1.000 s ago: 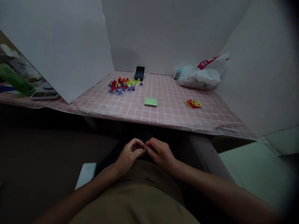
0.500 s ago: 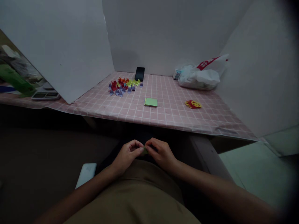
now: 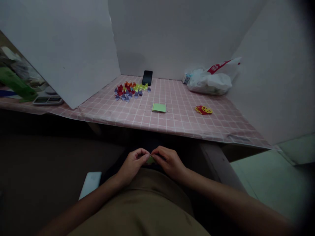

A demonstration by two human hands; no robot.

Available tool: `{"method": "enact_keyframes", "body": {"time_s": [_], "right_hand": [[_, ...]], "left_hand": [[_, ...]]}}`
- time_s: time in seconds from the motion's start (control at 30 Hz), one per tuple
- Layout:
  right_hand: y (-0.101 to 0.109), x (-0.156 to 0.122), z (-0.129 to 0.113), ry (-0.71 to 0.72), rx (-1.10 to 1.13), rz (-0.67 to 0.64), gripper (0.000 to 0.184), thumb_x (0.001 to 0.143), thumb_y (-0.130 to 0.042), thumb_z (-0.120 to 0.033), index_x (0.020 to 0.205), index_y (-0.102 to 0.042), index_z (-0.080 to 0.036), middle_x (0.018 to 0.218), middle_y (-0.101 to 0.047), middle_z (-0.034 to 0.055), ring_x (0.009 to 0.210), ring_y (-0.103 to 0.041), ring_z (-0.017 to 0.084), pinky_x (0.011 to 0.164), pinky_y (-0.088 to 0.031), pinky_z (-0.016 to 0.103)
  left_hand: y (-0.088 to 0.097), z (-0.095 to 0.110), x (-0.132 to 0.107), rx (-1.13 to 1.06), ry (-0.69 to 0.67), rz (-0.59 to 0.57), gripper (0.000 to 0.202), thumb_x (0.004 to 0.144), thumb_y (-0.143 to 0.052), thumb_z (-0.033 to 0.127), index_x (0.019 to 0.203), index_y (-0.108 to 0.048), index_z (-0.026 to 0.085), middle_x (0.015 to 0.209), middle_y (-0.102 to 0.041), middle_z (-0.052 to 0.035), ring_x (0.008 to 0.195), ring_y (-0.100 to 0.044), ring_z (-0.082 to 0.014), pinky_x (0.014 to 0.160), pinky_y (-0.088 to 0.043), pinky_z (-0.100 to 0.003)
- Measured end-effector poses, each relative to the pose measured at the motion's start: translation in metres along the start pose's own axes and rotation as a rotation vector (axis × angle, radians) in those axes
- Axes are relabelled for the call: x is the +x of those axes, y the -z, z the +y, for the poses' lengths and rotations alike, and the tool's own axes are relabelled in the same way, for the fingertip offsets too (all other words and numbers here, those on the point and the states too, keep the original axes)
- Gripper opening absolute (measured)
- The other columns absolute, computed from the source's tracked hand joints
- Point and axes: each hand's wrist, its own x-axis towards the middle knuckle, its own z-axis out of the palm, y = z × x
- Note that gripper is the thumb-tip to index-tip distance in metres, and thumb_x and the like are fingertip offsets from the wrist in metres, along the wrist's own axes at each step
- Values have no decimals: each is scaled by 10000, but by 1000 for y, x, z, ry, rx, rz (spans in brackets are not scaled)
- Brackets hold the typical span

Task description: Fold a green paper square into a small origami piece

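Note:
Over my lap, below the table's front edge, a small piece of green paper (image 3: 150, 160) is pinched between both hands. My left hand (image 3: 134, 164) grips its left side with thumb and forefinger. On its right side, my right hand (image 3: 168, 161) holds it the same way, and the fingertips of the two hands nearly meet. Fingers cover much of the paper, so its folds are hard to make out. On the table ahead lies a stack of square paper (image 3: 159, 108) with a green sheet on top. Farther back sit several small folded paper pieces (image 3: 130, 90) in red, orange, yellow and purple.
A black phone (image 3: 147, 78) rests behind the folded pieces. Red and yellow cut-out shapes (image 3: 203, 109) lie on the right of the checked pink table (image 3: 177, 123), before a white plastic bag (image 3: 210, 82). White panels (image 3: 172, 39) surround the tabletop. A white device (image 3: 91, 184) lies at my left.
Both hands have shifted very slightly left, and a little more of the green paper shows beneath the fingertips. The things on the table have stayed put.

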Motion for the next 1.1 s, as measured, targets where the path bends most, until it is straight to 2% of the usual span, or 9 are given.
{"method": "enact_keyframes", "body": {"time_s": [0.13, 0.37, 0.5, 0.63, 0.7, 0.83, 0.93, 1.1], "right_hand": [[0, 0, 1, 9, 17, -31, 122, 916, -526, -162, 869, -638, -159, 777, -652, 47, 715, -614, 150, 660, -462, 256], [-3, 1, 2, -15, 31, -25, 113, 869, -545, -119, 786, -615, -152, 717, -618, 24, 656, -578, 133, 611, -425, 236], [-5, 1, 2, -70, 57, -2, 109, 840, -552, -92, 770, -614, -148, 714, -619, 20, 654, -572, 130, 610, -410, 230], [-5, 3, 1, -172, 116, 11, 121, 810, -556, -66, 750, -618, -151, 688, -617, 2, 632, -557, 120, 595, -398, 221], [-4, 3, 0, -206, 139, 10, 136, 796, -548, -52, 739, -617, -154, 665, -603, -10, 614, -540, 114, 584, -392, 218], [-3, 3, -1, -217, 148, -3, 135, 798, -538, -63, 736, -617, -153, 665, -601, -9, 616, -536, 115, 588, -394, 222], [-1, 4, 1, -230, 131, 7, 129, 804, -539, -84, 722, -612, -153, 665, -603, -2, 618, -538, 119, 587, -394, 227], [2, 7, 3, -354, 206, 44, 114, 819, -543, -130, 725, -603, -155, 628, -586, -6, 587, -534, 121, 558, -403, 226]], "left_hand": [[2, -4, 1, 33, -17, 9, 200, 822, -628, 358, 834, -644, 158, 758, -620, -2, 693, -557, -133, 677, -434, -266], [2, -4, 0, 218, -159, 28, 166, 864, -570, 319, 852, -630, 164, 798, -607, -10, 755, -556, -150, 707, -444, -272], [1, -8, 1, 208, -286, -8, 145, 820, -637, 238, 947, -586, 190, 908, -616, -21, 846, -598, -169, 762, -479, -292], [3, -10, 2, 486, -547, 14, 102, 831, -611, 118, 904, -612, 189, 915, -593, -33, 875, -576, -169, 808, -457, -307], [5, -10, 2, 568, -634, 17, 112, 850, -594, 98, 918, -616, 185, 930, -589, -44, 893, -572, -172, 818, -456, -312], [7, -10, 3, 635, -719, 22, 105, 872, -582, 92, 909, -611, 186, 952, -579, -51, 907, -576, -169, 816, -466, -307], [9, -11, 2, 659, -758, -20, 101, 886, -576, 100, 903, -611, 192, 976, -574, -50, 913, -577, -161, 810, -472, -296], [16, -13, -1, 731, -837, -79, 118, 897, -561, 98, 901, -625, 197, 1079, -556, -66, 1020, -562, -174, 870, -463, -307]]}}
